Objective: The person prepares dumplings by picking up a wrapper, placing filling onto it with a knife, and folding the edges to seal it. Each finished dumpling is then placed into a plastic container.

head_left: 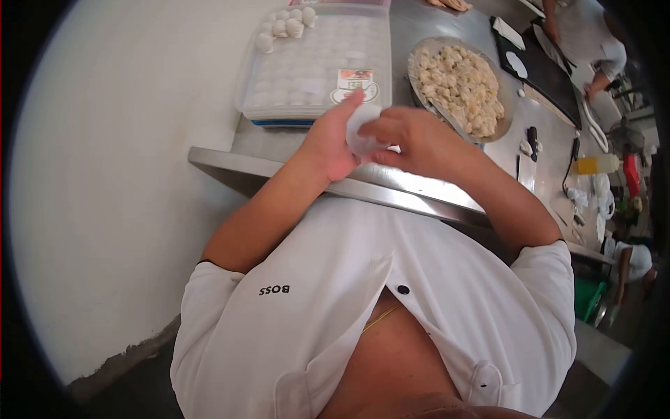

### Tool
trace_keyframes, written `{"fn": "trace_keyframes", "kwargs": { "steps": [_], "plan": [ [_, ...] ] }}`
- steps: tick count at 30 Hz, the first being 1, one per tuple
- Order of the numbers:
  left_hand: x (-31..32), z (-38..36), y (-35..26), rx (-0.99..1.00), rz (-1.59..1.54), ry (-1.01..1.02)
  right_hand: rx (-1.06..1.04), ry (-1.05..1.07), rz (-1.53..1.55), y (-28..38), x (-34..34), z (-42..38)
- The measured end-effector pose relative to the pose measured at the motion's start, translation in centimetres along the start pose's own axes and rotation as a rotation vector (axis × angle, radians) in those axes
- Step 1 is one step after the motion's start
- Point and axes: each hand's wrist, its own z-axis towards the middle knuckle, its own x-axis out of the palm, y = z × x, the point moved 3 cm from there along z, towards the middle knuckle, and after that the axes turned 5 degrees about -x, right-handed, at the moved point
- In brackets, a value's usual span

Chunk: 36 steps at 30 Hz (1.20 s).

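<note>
Both hands meet over the near edge of the steel table [279,167]. My left hand [331,143] cups a round white dough wrapper [361,129]. My right hand [412,140] pinches the same wrapper from the right side. Just beyond the hands stands a clear plastic tray [314,70] with several finished white dumplings [286,24] lined up at its far left corner. To the right of the tray sits a metal bowl [506,105] heaped with pale filling [460,84].
A dark board [541,70] with white dough pieces lies at the far right of the table, where another person's arm [600,66] works. A yellow bottle [593,165], cables and small tools lie along the right. A white wall [118,174] is on the left.
</note>
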Motion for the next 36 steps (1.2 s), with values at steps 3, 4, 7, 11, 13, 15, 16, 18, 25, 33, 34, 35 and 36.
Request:
{"fn": "trace_keyframes", "kwargs": {
  "steps": [3,4,7,11,13,15,16,18,25,33,34,35,36],
  "plan": [
    [0.2,-0.2,1.4,0.003,0.221,0.033,0.303,-0.145,0.217,-1.3,-1.2,-4.4],
    [0.9,-0.5,1.6,0.027,0.335,0.102,0.453,-0.237,0.296,-2.9,-1.7,-6.2],
    [3.7,-2.4,1.6,-0.032,0.41,0.15,0.741,-0.2,-0.098,-5.6,-4.5,-10.9],
    [5.1,-0.8,0.7,0.189,1.602,-0.01,0.892,-0.002,-0.207,-8.5,-2.5,-16.1],
    [5.1,0.2,1.3,0.26,1.605,-0.063,0.912,0.017,-0.188,-9.0,-1.3,-16.4],
    [5.5,0.8,1.6,0.332,1.606,-0.119,0.997,0.06,-0.054,-9.2,-0.6,-15.7],
    [6.0,1.0,1.6,0.253,1.449,-0.094,1.005,0.059,-0.049,-9.6,-0.3,-15.7],
    [5.8,1.6,1.7,0.172,1.292,-0.074,0.846,0.042,-0.24,-10.4,0.6,-15.5],
    [4.3,3.5,2.6,-0.053,0.741,-0.138,0.793,0.004,-0.361,-10.0,-3.5,-12.8],
    [4.1,4.8,2.9,-0.068,0.645,-0.186,0.725,-0.022,-0.077,-12.2,-2.3,-14.5],
    [3.3,5.6,2.6,-0.096,0.741,-0.215,0.736,-0.01,-0.016,-11.4,-2.9,-14.7],
    [2.8,6.2,2.4,-0.125,0.838,-0.244,0.735,-0.009,-0.014,-11.1,-3.4,-14.8],
    [3.1,6.5,2.5,-0.126,0.839,-0.245,0.794,-0.009,0.062,-10.9,-3.7,-15.1]
  ]
}}
